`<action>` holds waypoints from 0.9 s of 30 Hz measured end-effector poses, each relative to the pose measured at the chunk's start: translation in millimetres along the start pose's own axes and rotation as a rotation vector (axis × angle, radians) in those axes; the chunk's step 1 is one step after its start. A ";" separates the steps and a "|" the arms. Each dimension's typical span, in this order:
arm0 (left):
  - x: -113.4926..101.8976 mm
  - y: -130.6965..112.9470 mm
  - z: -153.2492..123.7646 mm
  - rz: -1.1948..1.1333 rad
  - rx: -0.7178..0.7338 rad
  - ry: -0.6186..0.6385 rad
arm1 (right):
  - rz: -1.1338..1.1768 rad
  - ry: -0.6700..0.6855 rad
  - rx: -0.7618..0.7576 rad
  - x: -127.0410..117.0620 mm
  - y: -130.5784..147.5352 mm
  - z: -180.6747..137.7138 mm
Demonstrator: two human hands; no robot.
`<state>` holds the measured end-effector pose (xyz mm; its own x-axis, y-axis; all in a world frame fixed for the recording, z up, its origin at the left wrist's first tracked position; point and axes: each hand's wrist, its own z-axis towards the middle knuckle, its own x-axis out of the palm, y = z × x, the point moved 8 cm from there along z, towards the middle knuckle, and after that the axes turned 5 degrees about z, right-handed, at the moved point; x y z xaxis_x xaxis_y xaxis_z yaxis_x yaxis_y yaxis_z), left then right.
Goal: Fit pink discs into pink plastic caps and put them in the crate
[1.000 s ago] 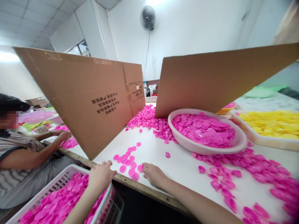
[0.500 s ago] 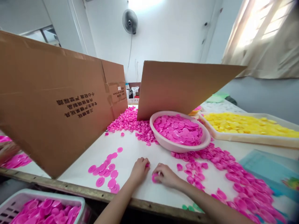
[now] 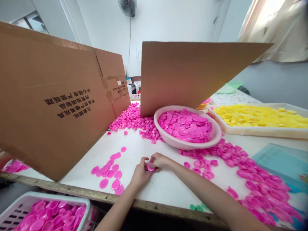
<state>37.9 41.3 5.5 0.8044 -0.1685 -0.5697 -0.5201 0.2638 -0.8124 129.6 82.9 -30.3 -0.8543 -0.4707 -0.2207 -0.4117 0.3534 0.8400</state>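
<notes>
My left hand (image 3: 141,174) and my right hand (image 3: 161,161) meet over the middle of the white table. Between their fingers is a small pink plastic disc (image 3: 150,166), gripped from both sides; whether it is one piece or two together I cannot tell. Left of my hands lies a loose scatter of flat pink discs (image 3: 115,184). To the right, pink cup-shaped pieces (image 3: 257,189) spread along the table. Behind my hands stands a pale pink basin (image 3: 166,138) full of flat pink discs (image 3: 185,125).
A large cardboard box (image 3: 48,70) stands at left, and a cardboard sheet (image 3: 187,73) leans behind the basin. A tray (image 3: 255,130) of yellow pieces is at right. Below the table edge sits a white basket (image 3: 88,208) of pink pieces. Another person's hand (image 3: 4,158) shows far left.
My hands were apart, each with a pink piece at its fingers; now they have come together over a pink disc. The camera view has tipped down slightly.
</notes>
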 end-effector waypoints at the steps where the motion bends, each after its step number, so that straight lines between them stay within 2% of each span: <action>1: -1.2 -1.2 -0.5 0.002 0.011 0.010 | 0.023 0.040 0.000 1.5 0.2 -0.4; 4: -4.5 -1.8 1.7 -0.016 0.027 0.080 | 0.101 0.107 -0.014 4.6 -0.4 -2.7; 7: -8.1 6.0 13.5 0.000 -0.050 0.121 | 0.083 0.073 -0.008 4.7 -1.3 -3.9; 10: -12.4 13.8 31.1 0.164 -0.160 0.043 | 0.017 0.039 0.018 3.9 0.2 -3.8; 12: -10.0 15.7 39.9 0.316 -0.215 -0.002 | 0.007 0.092 0.030 6.3 1.4 -3.0; 16: -5.4 14.3 42.6 0.548 -0.237 -0.135 | 0.040 0.231 0.058 8.3 -0.5 0.1; 18: -4.9 16.8 39.3 0.580 -0.245 -0.168 | 0.051 0.286 0.048 8.5 -0.7 2.2; 21: -3.4 22.8 36.4 0.584 -0.253 -0.131 | 0.057 0.347 0.028 10.5 -0.5 3.5; 27: -4.3 19.5 33.6 0.553 -0.251 -0.133 | 0.066 0.250 -0.058 9.3 0.3 2.4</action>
<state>34.0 79.0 -3.7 0.4168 0.0534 -0.9074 -0.9088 0.0442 -0.4148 120.8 80.6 -33.3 -0.7706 -0.6359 -0.0417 -0.3329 0.3458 0.8773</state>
